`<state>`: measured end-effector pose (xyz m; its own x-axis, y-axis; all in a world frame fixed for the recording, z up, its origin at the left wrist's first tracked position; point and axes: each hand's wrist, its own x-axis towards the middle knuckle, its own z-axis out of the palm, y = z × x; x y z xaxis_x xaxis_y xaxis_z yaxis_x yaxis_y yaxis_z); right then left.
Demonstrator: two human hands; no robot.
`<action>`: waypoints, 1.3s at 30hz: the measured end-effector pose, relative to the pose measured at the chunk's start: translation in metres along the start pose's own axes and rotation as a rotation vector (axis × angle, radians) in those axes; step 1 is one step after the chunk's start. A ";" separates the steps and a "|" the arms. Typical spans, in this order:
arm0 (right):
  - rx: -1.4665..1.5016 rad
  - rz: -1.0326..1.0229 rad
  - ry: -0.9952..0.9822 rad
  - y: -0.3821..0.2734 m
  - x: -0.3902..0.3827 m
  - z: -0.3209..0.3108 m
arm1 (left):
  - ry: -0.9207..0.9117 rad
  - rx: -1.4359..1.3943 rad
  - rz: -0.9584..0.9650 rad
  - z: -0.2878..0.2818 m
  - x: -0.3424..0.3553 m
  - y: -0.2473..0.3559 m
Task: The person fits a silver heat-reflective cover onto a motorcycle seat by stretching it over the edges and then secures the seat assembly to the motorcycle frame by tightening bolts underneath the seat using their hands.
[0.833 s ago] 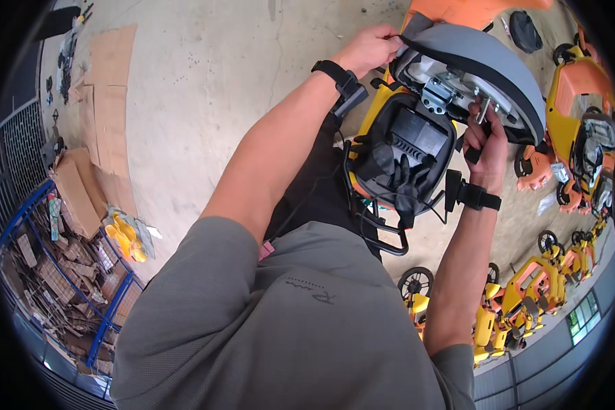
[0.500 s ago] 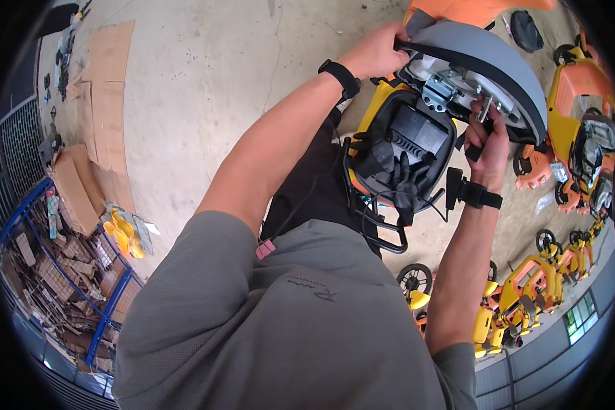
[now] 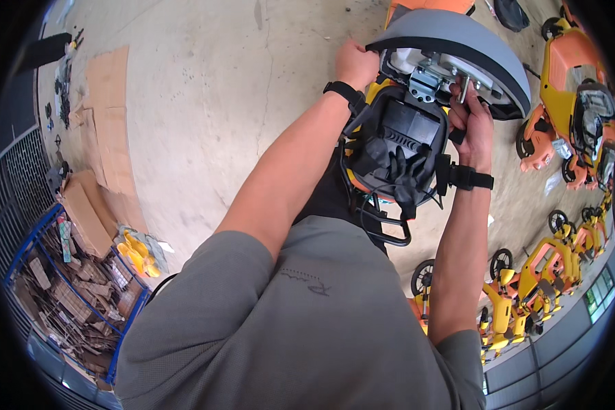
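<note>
A grey seat (image 3: 458, 34) with a black rim is tilted up, its underside turned toward me. Metal brackets and a hinge (image 3: 425, 83) are fixed to that underside. My left hand (image 3: 357, 65) is closed on the seat's left edge, its fingertips hidden. Under the seat my right hand (image 3: 473, 130) is closed, with fingers around a metal pin (image 3: 465, 90) that sticks out from the underside. Just below lies the black storage bin (image 3: 387, 179) of a yellow-and-orange vehicle, with a pair of black gloves (image 3: 406, 171) and a black box (image 3: 410, 126) in it.
Several yellow-and-orange small bikes (image 3: 560, 96) stand along the right side. A blue wire cage (image 3: 126, 321) full of scrap is at the lower left. Flat cardboard (image 3: 109, 116) and yellow parts (image 3: 138, 254) lie on the concrete floor. A black tubular rack (image 3: 386, 236) juts toward me.
The whole view has shifted a little. My left hand has turned slightly on the seat's edge, showing more of its back. The right hand stays at the metal pin.
</note>
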<state>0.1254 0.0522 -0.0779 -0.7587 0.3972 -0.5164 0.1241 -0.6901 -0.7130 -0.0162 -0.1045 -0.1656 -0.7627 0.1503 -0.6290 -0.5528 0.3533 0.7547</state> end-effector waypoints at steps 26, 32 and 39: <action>-0.088 -0.011 0.020 0.008 -0.007 -0.003 | -0.442 0.008 -0.067 -0.032 -0.056 -0.028; -0.081 -0.027 0.081 0.006 -0.013 0.002 | -0.534 0.089 0.055 0.039 -0.100 -0.017; -0.284 -0.038 0.213 0.004 -0.015 -0.004 | -0.532 0.106 0.151 0.056 -0.049 -0.017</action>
<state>0.1399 0.0460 -0.0744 -0.6195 0.5574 -0.5527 0.2938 -0.4884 -0.8217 0.0490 -0.0661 -0.1582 -0.5412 0.6419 -0.5432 -0.3926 0.3783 0.8383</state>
